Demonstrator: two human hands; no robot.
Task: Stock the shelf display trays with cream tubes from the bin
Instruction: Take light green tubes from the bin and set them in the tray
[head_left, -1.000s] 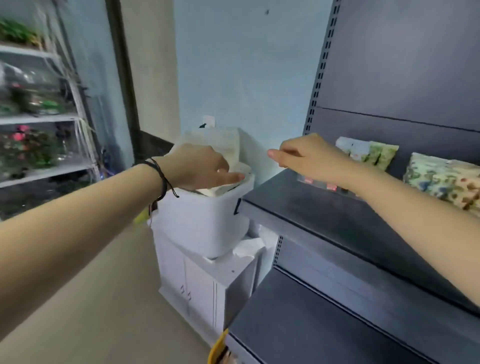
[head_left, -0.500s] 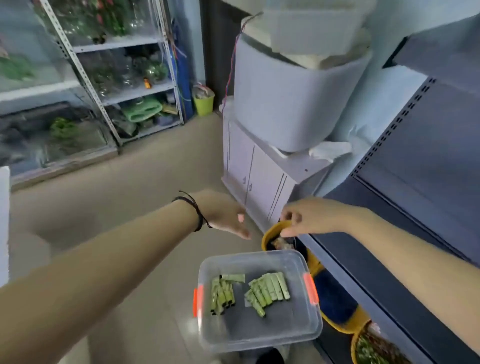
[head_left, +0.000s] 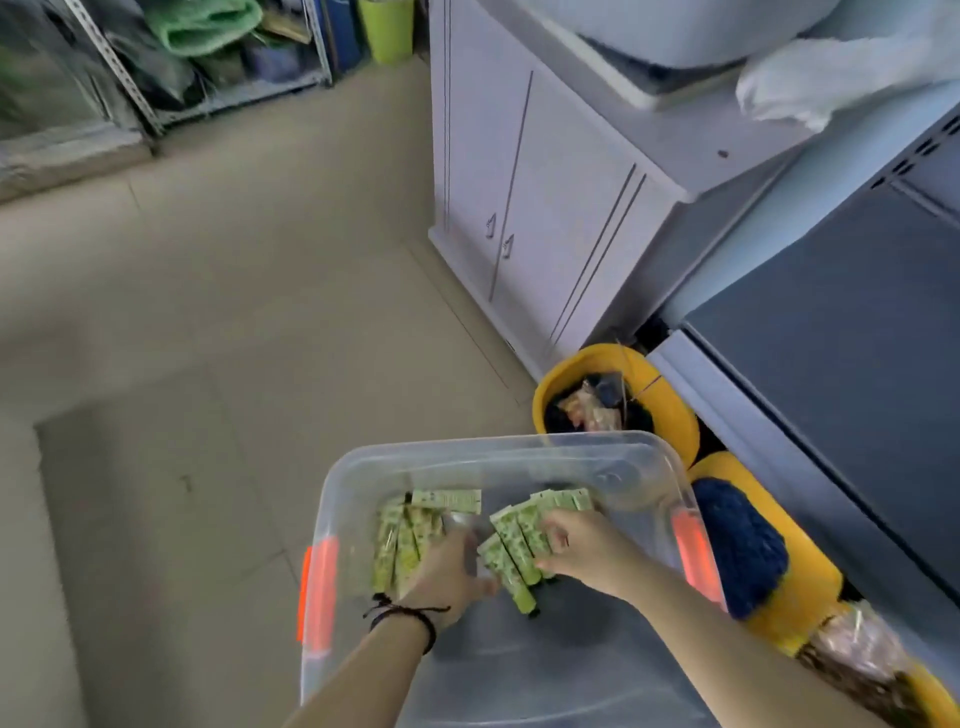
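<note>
- Clear plastic bin (head_left: 498, 448): lower centre of the frame, open-topped, with an orange latch (head_left: 319, 587) at its left end and another (head_left: 693, 556) at its right end.
- Cream tubes: green, all lying on the bin floor in two groups. The left cluster (head_left: 402, 545) lies side by side with one tube (head_left: 449, 500) set crosswise at its far end. The right cluster (head_left: 519, 540) fans out just beside it.
- Left hand (head_left: 449, 579): inside the bin, reaching onto the near end of the left cluster. Motion blur hides the fingers, so whether they grasp a tube cannot be told. A dark cord band (head_left: 410, 616) circles the wrist.
- Right hand (head_left: 584, 545): inside the bin, fingers (head_left: 558, 527) curled over the right cluster and thumb beneath it, grasping several tubes.
- Yellow baskets (head_left: 670, 415) (head_left: 810, 577): on the floor (head_left: 234, 312) right of the bin, partly under the shelf, holding mixed goods.
- Dark grey shelf unit (head_left: 857, 338): right edge of the frame.
- White cabinet (head_left: 545, 208): upper centre, doors closed.
</note>
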